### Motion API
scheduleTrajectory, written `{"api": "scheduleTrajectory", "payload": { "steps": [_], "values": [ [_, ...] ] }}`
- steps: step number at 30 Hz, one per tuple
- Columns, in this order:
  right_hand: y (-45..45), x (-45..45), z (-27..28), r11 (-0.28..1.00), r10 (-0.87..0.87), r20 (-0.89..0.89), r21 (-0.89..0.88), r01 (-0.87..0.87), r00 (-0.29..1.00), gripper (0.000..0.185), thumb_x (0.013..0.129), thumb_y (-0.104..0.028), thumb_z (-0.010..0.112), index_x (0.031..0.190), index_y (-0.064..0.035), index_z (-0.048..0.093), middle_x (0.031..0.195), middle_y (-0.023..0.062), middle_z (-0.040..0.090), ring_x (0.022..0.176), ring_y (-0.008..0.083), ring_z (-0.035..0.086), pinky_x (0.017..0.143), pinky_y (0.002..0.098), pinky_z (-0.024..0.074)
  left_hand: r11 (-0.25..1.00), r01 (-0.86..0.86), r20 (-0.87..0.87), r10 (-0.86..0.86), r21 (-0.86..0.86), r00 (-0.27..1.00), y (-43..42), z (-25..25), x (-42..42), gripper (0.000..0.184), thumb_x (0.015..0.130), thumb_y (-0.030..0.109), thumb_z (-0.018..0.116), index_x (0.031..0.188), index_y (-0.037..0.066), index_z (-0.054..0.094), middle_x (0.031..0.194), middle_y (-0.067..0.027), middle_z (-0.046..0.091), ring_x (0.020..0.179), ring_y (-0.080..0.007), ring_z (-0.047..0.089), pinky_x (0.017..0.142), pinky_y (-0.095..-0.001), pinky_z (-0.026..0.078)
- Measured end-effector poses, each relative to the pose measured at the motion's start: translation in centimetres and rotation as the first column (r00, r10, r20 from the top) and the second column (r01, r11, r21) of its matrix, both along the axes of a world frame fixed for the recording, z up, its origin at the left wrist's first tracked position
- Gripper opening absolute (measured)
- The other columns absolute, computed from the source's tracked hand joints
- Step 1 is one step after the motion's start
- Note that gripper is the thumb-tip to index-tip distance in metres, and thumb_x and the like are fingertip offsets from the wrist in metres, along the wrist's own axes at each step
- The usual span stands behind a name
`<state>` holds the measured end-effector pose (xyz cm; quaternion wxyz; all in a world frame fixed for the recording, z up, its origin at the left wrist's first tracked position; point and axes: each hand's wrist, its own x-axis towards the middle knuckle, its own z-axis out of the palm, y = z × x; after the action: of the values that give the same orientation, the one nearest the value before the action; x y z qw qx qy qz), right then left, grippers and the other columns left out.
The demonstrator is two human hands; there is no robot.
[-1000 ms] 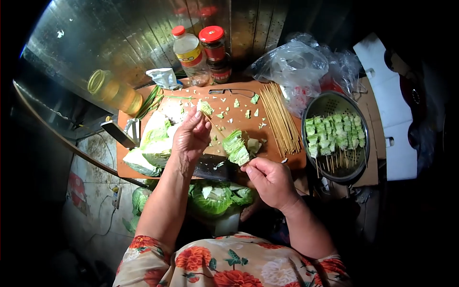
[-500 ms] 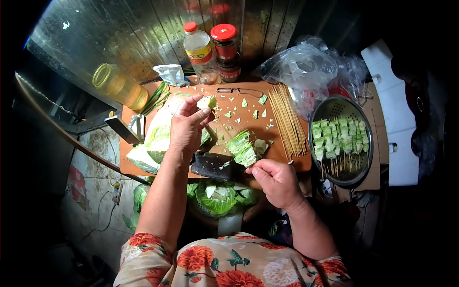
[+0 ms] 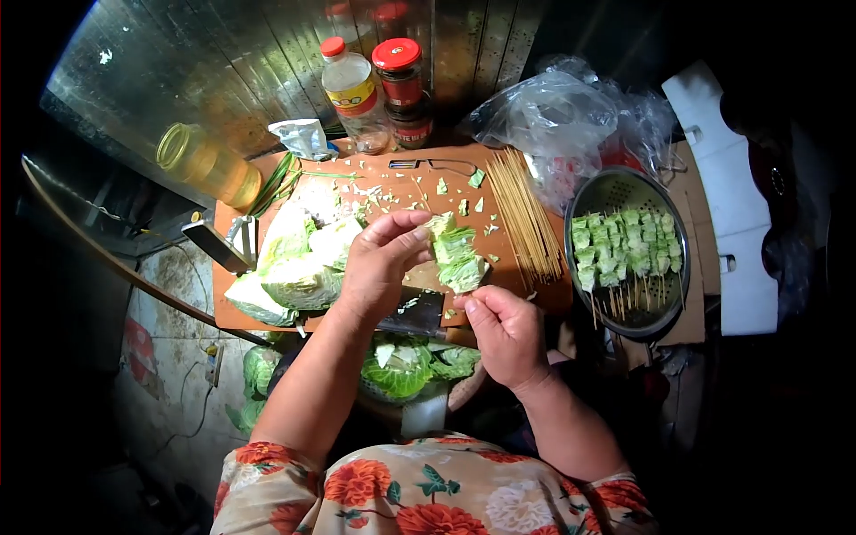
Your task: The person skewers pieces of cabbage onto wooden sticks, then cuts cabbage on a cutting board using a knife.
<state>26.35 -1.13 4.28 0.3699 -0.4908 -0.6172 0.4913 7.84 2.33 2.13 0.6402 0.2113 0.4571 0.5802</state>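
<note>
Chopped cabbage pieces (image 3: 460, 260) are bunched on a skewer, most of which they hide. My right hand (image 3: 510, 337) is closed around its lower end. At the top of the bunch, my left hand (image 3: 379, 267) pinches a cabbage piece between thumb and fingers, touching the others. Beneath my hands a dark cleaver blade (image 3: 423, 309) lies along the front edge of the orange-brown board (image 3: 357, 183). Cut cabbage wedges (image 3: 305, 283) rest on the board to the left of my left hand.
Bare skewers (image 3: 524, 218) lie at the board's right, near a colander (image 3: 655, 325) of filled cabbage skewers. A peeler (image 3: 437, 165), bottle (image 3: 355, 98), red-lidded jars (image 3: 399, 76) and yellowish jar (image 3: 214, 169) are at the back. More cabbage leaves (image 3: 397, 373) sit below the board.
My left hand has brought its cabbage piece down and right, from above the board to the top of the bunch. The skewer in my right hand now stands more upright.
</note>
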Motion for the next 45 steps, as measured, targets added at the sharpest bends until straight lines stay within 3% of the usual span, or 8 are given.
{"api": "scheduleTrajectory", "payload": {
  "steps": [16,20,23,27,34,37,40,45],
  "values": [
    [1.6,2.2,1.3,0.928,-0.160,-0.214,-0.365,0.074,0.964,0.021,0.096,-0.017,0.054,0.092,-0.0019,0.068,0.060,-0.0066,0.050,0.053,0.0015,0.043,0.048,0.0189,0.0338,0.993,-0.047,-0.110,0.059,0.110,0.992,1.8,-4.1,-0.1,0.034,0.089,0.005,0.059,0.123,0.002,0.056,0.111,-0.0084,0.063,0.089,-0.0162,0.063,0.081,-0.0317,0.052],
    [1.6,2.5,1.2,0.940,-0.180,-0.257,-0.330,0.088,0.950,0.021,0.097,-0.018,0.054,0.093,-0.0023,0.067,0.059,-0.0079,0.047,0.052,0.0007,0.041,0.047,0.0185,0.0310,0.954,0.288,-0.739,-0.251,-0.081,0.625,1.8,-7.9,2.3,0.029,0.091,0.015,0.063,0.114,-0.003,0.062,0.103,-0.0103,0.067,0.088,-0.0193,0.063,0.078,-0.0305,0.050],
    [1.5,2.8,1.2,0.950,-0.161,-0.231,-0.301,0.087,0.960,0.021,0.096,-0.017,0.054,0.092,-0.0031,0.068,0.060,-0.0071,0.048,0.052,0.0010,0.042,0.047,0.0188,0.0323,0.942,0.288,-0.884,-0.278,-0.174,0.375,1.7,-8.4,4.6,0.039,0.088,0.028,0.066,0.115,0.001,0.062,0.109,-0.0211,0.061,0.099,-0.0372,0.062,0.088,-0.0408,0.050],
    [1.5,3.3,1.2,0.954,-0.157,-0.210,-0.284,0.094,0.965,0.020,0.096,-0.016,0.054,0.091,-0.0029,0.068,0.060,-0.0063,0.050,0.052,0.0014,0.043,0.047,0.0195,0.0338,0.836,0.457,-0.945,-0.324,-0.305,-0.039,2.8,-15.1,5.1,0.038,0.087,0.036,0.063,0.109,0.005,0.064,0.112,-0.0192,0.059,0.101,-0.0371,0.061,0.089,-0.0433,0.048],
    [1.4,3.3,0.7,0.970,-0.138,-0.239,-0.229,0.083,0.961,0.019,0.097,-0.016,0.054,0.098,-0.0003,0.066,0.056,-0.0072,0.044,0.044,-0.0001,0.035,0.040,0.0169,0.0272,0.848,0.416,-0.935,-0.355,-0.327,-0.012,2.8,-12.2,6.1,0.038,0.079,0.033,0.070,0.102,0.003,0.063,0.107,-0.0199,0.062,0.097,-0.0383,0.062,0.088,-0.0427,0.049],
    [1.4,3.4,1.4,0.963,-0.151,-0.177,-0.247,0.104,0.973,0.019,0.095,-0.015,0.055,0.091,-0.0023,0.068,0.060,-0.0055,0.050,0.050,0.0019,0.043,0.047,0.0206,0.0342,0.856,0.370,-0.834,-0.474,-0.360,0.283,2.7,-9.5,5.9,0.036,0.076,0.025,0.074,0.100,0.001,0.062,0.095,-0.0169,0.066,0.088,-0.0342,0.065,0.080,-0.0392,0.052],
    [1.4,3.5,1.4,0.961,-0.143,-0.186,-0.261,0.091,0.972,0.019,0.095,-0.015,0.055,0.091,-0.0018,0.068,0.061,-0.0048,0.051,0.052,0.0018,0.044,0.047,0.0204,0.0347,0.937,0.275,-0.257,-0.326,-0.214,0.910,3.4,-9.1,3.6,0.023,0.083,0.013,0.069,0.100,0.002,0.058,0.085,-0.0070,0.065,0.076,-0.0167,0.063,0.065,-0.0304,0.053],
    [1.2,3.3,1.1,0.970,-0.081,-0.168,-0.240,0.039,0.982,0.018,0.094,-0.015,0.056,0.091,-0.0008,0.067,0.065,-0.0044,0.053,0.057,0.0026,0.045,0.050,0.0201,0.0372,0.987,0.084,0.122,-0.067,-0.140,0.990,3.6,-5.9,-0.1,0.012,0.091,0.017,0.061,0.099,0.009,0.057,0.086,-0.0037,0.062,0.069,-0.0156,0.059,0.062,-0.0305,0.049]
  ]
}}
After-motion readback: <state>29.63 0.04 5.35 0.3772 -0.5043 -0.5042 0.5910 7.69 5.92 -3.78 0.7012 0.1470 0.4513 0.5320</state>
